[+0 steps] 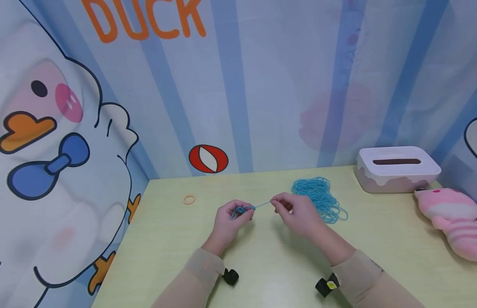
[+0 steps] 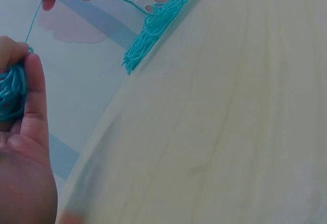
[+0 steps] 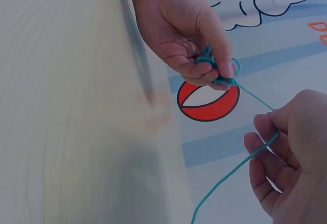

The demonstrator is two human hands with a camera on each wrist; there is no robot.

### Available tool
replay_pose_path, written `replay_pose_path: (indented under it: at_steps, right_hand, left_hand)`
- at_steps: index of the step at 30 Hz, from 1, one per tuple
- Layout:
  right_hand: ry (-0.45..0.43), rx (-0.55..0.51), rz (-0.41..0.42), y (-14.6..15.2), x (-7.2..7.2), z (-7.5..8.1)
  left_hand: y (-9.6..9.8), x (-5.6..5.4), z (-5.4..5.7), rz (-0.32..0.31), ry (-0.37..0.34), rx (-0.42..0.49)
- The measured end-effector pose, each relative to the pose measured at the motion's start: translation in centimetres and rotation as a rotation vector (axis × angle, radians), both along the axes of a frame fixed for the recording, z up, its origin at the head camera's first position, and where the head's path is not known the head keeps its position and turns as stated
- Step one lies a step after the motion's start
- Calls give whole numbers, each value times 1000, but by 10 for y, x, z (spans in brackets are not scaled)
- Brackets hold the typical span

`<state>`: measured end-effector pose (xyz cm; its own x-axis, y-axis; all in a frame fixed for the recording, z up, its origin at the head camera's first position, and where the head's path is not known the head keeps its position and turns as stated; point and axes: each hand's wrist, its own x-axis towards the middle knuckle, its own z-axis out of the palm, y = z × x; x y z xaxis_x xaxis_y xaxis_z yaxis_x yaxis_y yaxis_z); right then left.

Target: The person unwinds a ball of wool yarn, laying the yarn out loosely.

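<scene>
My left hand (image 1: 230, 219) grips a small bundle of blue-green yarn (image 2: 12, 92), with the thumb and forefinger pinching it at the top. A single strand (image 3: 254, 97) runs taut from that bundle to my right hand (image 1: 298, 212). There the thumb and forefinger pinch the strand, and the other fingers are loosely bent. From the right fingers the yarn (image 3: 220, 182) trails on toward a larger loose heap of the same yarn (image 1: 319, 197), which lies on the table just behind the right hand. Both hands are raised over the table, a short distance apart.
A thin orange rubber band (image 1: 189, 199) lies at the back left of the pale table (image 1: 165, 256). At the back right stands a white and pinkish tissue box (image 1: 398, 171), with a pink striped plush toy (image 1: 454, 222) in front of it. A printed cloth backdrop (image 1: 269, 85) rises behind the table.
</scene>
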<state>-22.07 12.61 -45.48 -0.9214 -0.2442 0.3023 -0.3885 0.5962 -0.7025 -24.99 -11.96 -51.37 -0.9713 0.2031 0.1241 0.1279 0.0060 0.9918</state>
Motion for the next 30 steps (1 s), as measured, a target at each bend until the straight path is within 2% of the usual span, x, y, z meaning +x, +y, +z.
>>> replay_pose_path:
  at_steps: [6, 15, 23, 30]
  right_hand:
    - [58, -7, -47, 21, -1, 4]
    - [99, -20, -132, 66, 0, 8]
    - [48, 35, -223, 106, 1, 5]
    - [-86, 170, -219, 131, 2, 0]
  left_hand:
    - [0, 1, 2, -11, 8, 3]
    - [-1, 0, 0, 13, 19, 29]
    - [-3, -3, -3, 104, 65, 83]
    - [-4, -4, -5, 178, 109, 130]
